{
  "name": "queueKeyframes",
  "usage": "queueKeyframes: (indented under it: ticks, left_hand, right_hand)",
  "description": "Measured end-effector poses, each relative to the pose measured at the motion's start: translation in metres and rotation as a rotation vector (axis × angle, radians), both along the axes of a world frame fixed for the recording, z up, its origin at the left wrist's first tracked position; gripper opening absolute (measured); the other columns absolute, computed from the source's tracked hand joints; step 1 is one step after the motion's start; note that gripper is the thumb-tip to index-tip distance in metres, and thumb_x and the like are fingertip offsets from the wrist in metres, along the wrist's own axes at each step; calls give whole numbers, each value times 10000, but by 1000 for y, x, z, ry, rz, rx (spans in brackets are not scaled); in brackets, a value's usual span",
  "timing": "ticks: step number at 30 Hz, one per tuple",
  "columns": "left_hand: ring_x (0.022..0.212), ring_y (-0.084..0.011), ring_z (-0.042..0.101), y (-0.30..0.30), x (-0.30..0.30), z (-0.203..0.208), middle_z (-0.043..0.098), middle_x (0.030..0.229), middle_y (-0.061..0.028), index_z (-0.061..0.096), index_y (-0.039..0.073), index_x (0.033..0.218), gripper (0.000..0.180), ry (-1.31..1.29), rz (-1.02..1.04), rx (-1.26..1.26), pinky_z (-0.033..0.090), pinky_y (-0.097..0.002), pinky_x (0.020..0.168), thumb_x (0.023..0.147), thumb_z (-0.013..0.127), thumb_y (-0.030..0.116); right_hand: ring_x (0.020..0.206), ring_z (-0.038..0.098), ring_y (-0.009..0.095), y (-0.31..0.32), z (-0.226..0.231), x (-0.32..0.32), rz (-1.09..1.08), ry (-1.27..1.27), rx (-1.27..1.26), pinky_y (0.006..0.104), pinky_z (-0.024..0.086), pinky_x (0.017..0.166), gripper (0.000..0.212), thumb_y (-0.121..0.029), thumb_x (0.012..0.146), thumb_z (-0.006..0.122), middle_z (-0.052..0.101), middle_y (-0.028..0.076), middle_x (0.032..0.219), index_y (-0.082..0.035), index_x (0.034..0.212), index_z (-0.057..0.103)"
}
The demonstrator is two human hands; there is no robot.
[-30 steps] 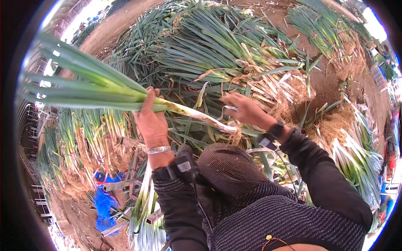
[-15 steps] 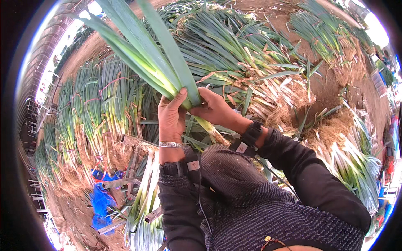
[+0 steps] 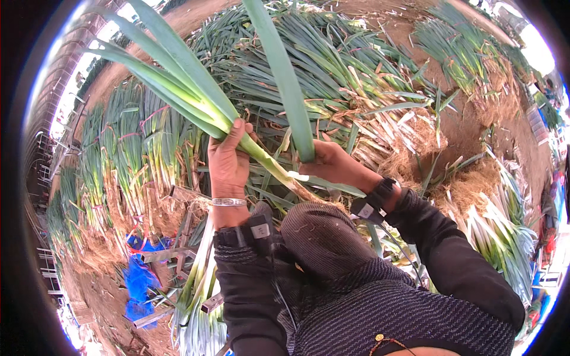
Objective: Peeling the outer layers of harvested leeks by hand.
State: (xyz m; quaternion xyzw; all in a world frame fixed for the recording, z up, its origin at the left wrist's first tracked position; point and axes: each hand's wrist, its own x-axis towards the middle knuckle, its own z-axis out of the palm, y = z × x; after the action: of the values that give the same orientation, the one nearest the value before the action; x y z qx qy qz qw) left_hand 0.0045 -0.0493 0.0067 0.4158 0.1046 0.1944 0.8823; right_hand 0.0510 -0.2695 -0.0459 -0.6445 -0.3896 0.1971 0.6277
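A leek (image 3: 259,155) slants across in front of me, its green leaves fanning to the upper left and its pale root end pointing down toward my knee. My left hand (image 3: 228,160) is closed around its stem just below the leaves, thumb on top. My right hand (image 3: 334,164) pinches the lower end of one broad green leek leaf (image 3: 284,77), which stands up apart from the leek. Behind both hands lies a large heap of leeks (image 3: 332,65) with dry, brownish outer leaves.
Tied leek bundles (image 3: 127,154) stand in a row at the left. More leeks (image 3: 475,53) lie at the far right, and a pile with pale stems (image 3: 493,231) lies near right. A metal frame (image 3: 166,255) and blue netting (image 3: 140,285) are beside my left forearm. Bare soil (image 3: 504,139) shows at right.
The broad leaf has come away from the leek, and my right hand has moved right with it. My left hand has shifted slightly left and down with the leek.
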Motion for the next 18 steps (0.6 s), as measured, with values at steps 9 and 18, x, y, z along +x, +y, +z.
queueKeyframes:
  ticks: [9, 18]
  left_hand:
    - [796, -179, 629, 12, -7, 1, 648, 896, -39, 602, 77, 1042, 278, -65, 67, 75, 520, -326, 724, 804, 730, 17]
    - [783, -178, 626, 13, -7, 8, 649, 890, -34, 614, 88, 1020, 297, -122, 161, 28, 513, -334, 743, 776, 743, -20]
  right_hand:
    - [819, 635, 187, -89, -72, 5, -13, -314, -279, 316, 493, 743, 276, -74, 773, 715, 599, 97, 827, -49, 1022, 596]
    - [982, 610, 310, -94, -86, 16, -94, -534, -680, 400, 509, 835, 504, -281, 830, 684, 579, 135, 1133, -103, 1270, 518]
